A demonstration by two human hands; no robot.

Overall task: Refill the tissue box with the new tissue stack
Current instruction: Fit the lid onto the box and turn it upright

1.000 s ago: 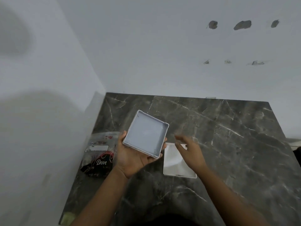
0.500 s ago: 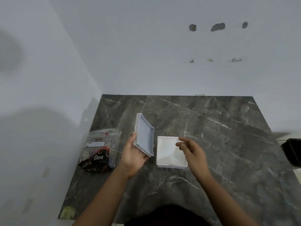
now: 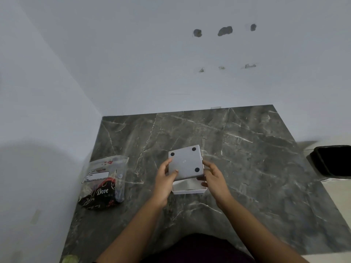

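Note:
A flat grey tissue-box base [image 3: 185, 162] with black round feet faces up, tilted, just over the white tissue-box shell [image 3: 190, 191]. The shell lies open side up on the dark marble table [image 3: 247, 158], and its far part is hidden under the base. My left hand [image 3: 164, 180] grips the base's left edge, thumb on top. My right hand [image 3: 214, 178] holds its right edge, with the lower fingers by the shell's right wall. A clear plastic pack [image 3: 103, 184] with a dark Dove label lies flat to the left; what it holds I cannot make out.
White walls close the table's far and left sides. A black bin [image 3: 334, 161] stands off the table's right edge, beside a pale floor strip. A small greenish scrap [image 3: 69, 259] sits at the table's near left corner.
The grey base was on edge in my left hand, beside the shell. It has been turned feet-up over the shell, and my right hand has come onto its right edge.

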